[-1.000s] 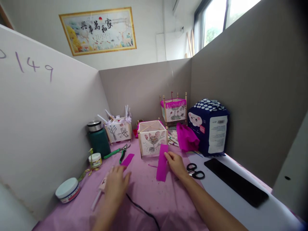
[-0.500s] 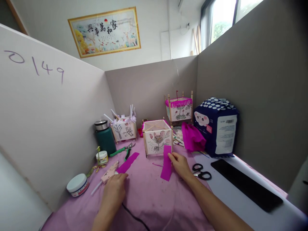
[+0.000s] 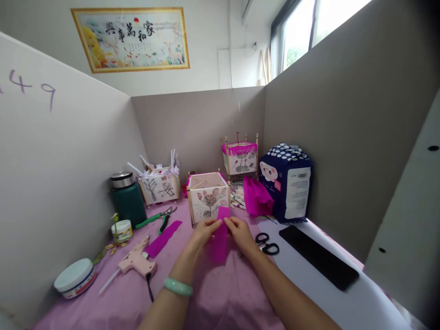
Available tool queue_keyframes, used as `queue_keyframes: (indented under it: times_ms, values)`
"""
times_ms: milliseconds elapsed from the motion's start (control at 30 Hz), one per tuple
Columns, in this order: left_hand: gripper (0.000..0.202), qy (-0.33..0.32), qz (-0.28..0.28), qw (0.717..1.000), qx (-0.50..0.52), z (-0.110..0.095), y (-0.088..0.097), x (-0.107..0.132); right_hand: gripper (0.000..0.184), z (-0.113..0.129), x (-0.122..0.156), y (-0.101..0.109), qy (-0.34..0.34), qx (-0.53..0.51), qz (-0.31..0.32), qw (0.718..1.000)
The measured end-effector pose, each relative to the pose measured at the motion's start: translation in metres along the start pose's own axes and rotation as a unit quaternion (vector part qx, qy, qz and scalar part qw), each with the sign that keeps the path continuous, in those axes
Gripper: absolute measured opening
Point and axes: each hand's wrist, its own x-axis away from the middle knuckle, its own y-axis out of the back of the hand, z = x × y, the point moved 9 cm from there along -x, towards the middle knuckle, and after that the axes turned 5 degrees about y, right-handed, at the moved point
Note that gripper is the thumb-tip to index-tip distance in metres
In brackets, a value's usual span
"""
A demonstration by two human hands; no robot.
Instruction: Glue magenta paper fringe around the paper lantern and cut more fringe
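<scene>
A magenta paper strip [image 3: 220, 245] hangs upright between my two hands. My left hand [image 3: 205, 232] pinches its left edge near the top, and my right hand [image 3: 239, 232] pinches the right edge, fingertips almost meeting. Just behind it stands a box-shaped lantern [image 3: 210, 201] with wooden corner sticks and a flower drawing, its lower right partly covered by the strip. A second magenta strip [image 3: 165, 238] lies flat to the left. Beside that strip a pink glue gun [image 3: 137, 259] rests on the cloth, a white glue stick poking out of its back.
Black-handled scissors [image 3: 267, 244] and a black slab [image 3: 318, 256] lie to the right. Green-handled pruners [image 3: 154, 219], a green flask [image 3: 129, 201] and a white tub [image 3: 75, 277] stand or lie left. Behind are a fringed lantern [image 3: 240, 158], crumpled magenta paper [image 3: 257, 197] and a blue package [image 3: 287, 183].
My left hand has left the area by the glue gun and moved right to take the strip's left edge. My right hand keeps its hold. The view has turned slightly right.
</scene>
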Motion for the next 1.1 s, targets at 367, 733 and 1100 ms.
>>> queue_keyframes:
  times_ms: [367,733,1100]
  values:
    - [0.024,-0.105,-0.235,0.866,-0.428,0.005,0.084,0.108,0.038,-0.01,0.001,0.006,-0.037,0.062,-0.023,0.997]
    - [0.031,-0.086,-0.491,0.574,-0.65,-0.005,0.145,0.162,0.04,-0.014,0.002,0.006,-0.039,0.1,-0.016,0.994]
    - [0.027,-0.061,-0.478,0.567,-0.668,-0.026,0.174,0.154,0.039,-0.012,0.004,0.002,-0.035,0.1,-0.01,0.994]
